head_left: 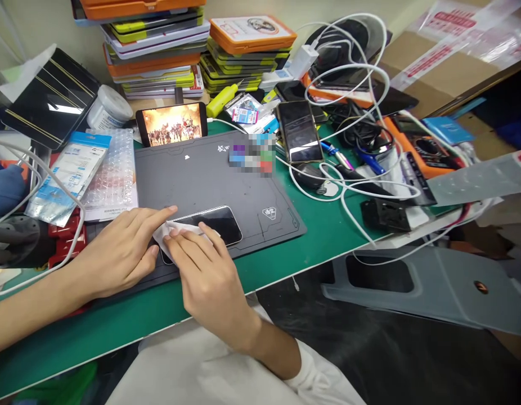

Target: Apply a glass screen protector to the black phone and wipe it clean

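Gray mat (pixel 193 174) under phone (pixel 224 223), right hand (pixel 214 284) on cloth (pixel 162 232)

Between the flat phone (pixel 227 225) and the upright phone (pixel 171 125), the mat (pixel 188 180) leaves room to pass; bubble wrap (pixel 112 169) crowds its left edge, and white cables (pixel 362 65) loop over the bench (pixel 305 253) to the right.

A green table (pixel 286 259) is partly covered by a dark grey mat (pixel 193 180), on which a black-screened phone (pixel 227 225) is laid flat. To the mat's right, the green surface is strewn with white cables (pixel 395 197) and a black block (pixel 382 215).
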`<act>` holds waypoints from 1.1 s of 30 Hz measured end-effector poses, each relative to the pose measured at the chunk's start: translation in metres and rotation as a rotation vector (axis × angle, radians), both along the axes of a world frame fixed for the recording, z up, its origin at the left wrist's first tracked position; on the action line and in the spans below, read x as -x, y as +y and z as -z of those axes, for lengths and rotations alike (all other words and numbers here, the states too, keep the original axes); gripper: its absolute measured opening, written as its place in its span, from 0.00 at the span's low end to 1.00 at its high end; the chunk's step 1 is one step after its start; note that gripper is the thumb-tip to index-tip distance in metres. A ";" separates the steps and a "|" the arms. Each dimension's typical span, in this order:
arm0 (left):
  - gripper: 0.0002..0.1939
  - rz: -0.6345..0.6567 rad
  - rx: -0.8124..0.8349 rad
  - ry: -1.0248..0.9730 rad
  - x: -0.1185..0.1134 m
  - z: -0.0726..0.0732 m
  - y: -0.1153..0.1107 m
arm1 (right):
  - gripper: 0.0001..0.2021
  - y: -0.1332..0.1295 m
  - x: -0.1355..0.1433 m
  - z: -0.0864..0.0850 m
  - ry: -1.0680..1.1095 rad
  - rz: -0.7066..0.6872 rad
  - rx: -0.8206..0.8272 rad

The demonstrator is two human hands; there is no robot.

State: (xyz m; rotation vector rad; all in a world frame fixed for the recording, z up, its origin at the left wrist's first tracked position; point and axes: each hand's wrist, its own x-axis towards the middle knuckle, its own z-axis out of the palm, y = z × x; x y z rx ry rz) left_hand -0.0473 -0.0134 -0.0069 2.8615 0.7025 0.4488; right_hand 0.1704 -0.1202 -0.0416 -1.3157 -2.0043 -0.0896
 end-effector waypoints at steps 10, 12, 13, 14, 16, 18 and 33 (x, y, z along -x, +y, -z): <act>0.31 -0.010 0.020 0.022 0.000 -0.003 0.001 | 0.21 0.019 -0.024 0.000 0.035 0.124 0.028; 0.31 -0.016 0.031 0.016 0.001 -0.002 0.000 | 0.21 0.018 -0.031 0.002 0.042 0.146 0.012; 0.31 -0.021 0.036 0.008 0.001 0.000 0.000 | 0.20 0.016 -0.036 0.003 0.042 0.156 0.010; 0.31 -0.027 0.040 0.001 0.002 0.001 0.000 | 0.20 0.013 -0.042 0.004 0.040 0.170 0.011; 0.31 -0.031 0.042 -0.019 0.002 0.004 -0.001 | 0.20 0.008 -0.053 0.005 0.028 0.211 0.018; 0.31 -0.026 0.037 -0.027 0.002 0.005 -0.001 | 0.20 0.005 -0.062 0.007 0.017 0.253 0.021; 0.36 -0.015 0.026 0.022 0.000 -0.003 0.002 | 0.23 0.011 -0.039 0.001 -0.011 0.159 0.029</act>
